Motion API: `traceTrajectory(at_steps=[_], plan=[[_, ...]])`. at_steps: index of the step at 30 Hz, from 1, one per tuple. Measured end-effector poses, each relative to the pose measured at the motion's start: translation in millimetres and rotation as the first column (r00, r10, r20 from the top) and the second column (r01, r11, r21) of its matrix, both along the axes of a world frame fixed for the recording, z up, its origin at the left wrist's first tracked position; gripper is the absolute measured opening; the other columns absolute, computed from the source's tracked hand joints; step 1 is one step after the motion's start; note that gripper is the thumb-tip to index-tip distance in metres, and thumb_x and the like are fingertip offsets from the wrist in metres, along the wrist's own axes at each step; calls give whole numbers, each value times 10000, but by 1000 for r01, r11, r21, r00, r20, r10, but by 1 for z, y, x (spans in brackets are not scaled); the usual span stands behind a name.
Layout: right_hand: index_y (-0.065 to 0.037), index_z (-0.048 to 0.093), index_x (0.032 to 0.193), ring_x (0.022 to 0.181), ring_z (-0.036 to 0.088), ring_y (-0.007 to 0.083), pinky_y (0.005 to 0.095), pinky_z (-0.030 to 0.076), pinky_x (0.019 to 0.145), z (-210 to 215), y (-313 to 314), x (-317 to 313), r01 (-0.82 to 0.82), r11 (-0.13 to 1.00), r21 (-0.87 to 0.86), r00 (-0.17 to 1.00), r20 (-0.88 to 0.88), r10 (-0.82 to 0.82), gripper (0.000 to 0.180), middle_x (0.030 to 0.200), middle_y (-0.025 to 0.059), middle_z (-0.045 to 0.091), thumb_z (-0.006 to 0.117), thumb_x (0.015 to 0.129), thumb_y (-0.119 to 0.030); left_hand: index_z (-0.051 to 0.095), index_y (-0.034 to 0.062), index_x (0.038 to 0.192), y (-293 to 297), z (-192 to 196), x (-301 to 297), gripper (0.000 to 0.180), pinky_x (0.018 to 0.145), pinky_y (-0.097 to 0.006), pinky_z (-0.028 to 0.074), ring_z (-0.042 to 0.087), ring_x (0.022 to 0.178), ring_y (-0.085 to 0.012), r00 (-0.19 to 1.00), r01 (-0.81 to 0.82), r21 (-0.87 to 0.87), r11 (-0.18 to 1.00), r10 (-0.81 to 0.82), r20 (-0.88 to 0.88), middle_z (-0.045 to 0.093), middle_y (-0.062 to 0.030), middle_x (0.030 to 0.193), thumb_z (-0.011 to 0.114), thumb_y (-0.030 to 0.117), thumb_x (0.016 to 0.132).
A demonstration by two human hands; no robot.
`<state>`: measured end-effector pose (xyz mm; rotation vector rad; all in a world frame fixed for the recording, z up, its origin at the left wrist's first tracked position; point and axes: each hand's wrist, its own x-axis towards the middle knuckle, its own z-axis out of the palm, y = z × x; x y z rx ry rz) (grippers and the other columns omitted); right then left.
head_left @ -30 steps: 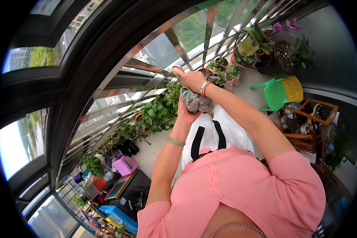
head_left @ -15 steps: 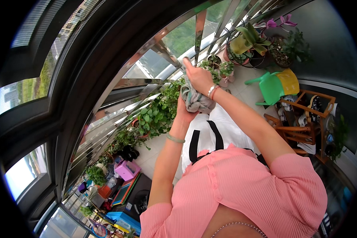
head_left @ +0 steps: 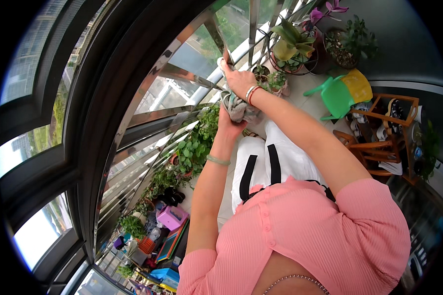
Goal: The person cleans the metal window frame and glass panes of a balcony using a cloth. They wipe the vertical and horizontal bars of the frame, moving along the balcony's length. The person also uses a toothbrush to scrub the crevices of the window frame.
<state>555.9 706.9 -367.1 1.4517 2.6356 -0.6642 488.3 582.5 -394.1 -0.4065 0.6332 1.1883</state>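
Observation:
A grey-green patterned cloth (head_left: 237, 106) is bunched up between my two hands. Underneath, my left hand (head_left: 229, 124) is closed around the bulk of it. My right hand (head_left: 238, 81) grips the upper end, its fingers wrapped over cloth against an upright bar of the shiny metal railing (head_left: 215, 33). A light edge of the cloth pokes out by the right fingertips. The palm side of the right hand is hidden.
Potted plants (head_left: 194, 150) line the railing's foot, with an orchid (head_left: 293, 39) at the far end. A green and yellow child's chair (head_left: 337, 96) and a wooden shoe rack (head_left: 394, 123) stand right. A pink plastic stool (head_left: 172, 217) is at lower left.
Both hands have shifted slightly up and left with the cloth. The right hand leans farther along the railing bar, and my view has turned a little.

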Motion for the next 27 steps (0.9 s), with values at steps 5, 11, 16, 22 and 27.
traceTrajectory(at_steps=[5, 11, 16, 22, 27], plan=[[-78, 169, 1424, 714, 662, 378, 497, 515, 611, -5, -23, 2, 132, 983, -124, 986, -82, -143, 609, 788, 214, 667, 389, 859, -129, 564, 145, 1177, -17, 18, 2, 474, 982, -444, 430, 549, 1111, -255, 998, 32, -99, 995, -38, -53, 578, -56, 1215, 388, 505, 923], [16, 261, 1325, 751, 667, 363, 466, 525, 640, 2, -12, -19, 164, 983, -79, 982, -81, -171, 491, 830, 218, 669, 385, 870, -117, 554, 141, 1180, -5, 14, -15, 452, 976, -432, 441, 549, 1113, -259, 996, 6, -101, 995, -15, -87, 584, -59, 1203, 386, 481, 934], [-21, 237, 1281, 792, 645, 424, 521, 502, 665, -12, -2, -26, 294, 942, -161, 931, -175, -320, 456, 830, 266, 644, 381, 853, -85, 547, 127, 1191, 4, 20, -33, 443, 975, -437, 442, 546, 1126, -264, 996, 23, -31, 999, -26, -84, 571, -75, 1223, 385, 455, 942], [-48, 175, 1404, 721, 646, 414, 529, 499, 644, -9, -36, -12, 197, 973, -118, 971, -111, -210, 578, 765, 248, 650, 388, 874, -141, 528, 127, 1238, -35, 25, -13, 476, 986, -441, 433, 528, 1158, -259, 995, 58, -141, 988, -69, -74, 540, -62, 1278, 384, 466, 938], [-55, 278, 1290, 733, 639, 417, 508, 499, 631, -17, -4, -22, 271, 960, -70, 937, -207, -280, 436, 801, 244, 650, 383, 871, -119, 559, 133, 1176, 5, 22, -24, 462, 941, -433, 465, 564, 1092, -244, 984, 53, -66, 996, -63, -166, 594, -54, 1175, 403, 486, 923]])
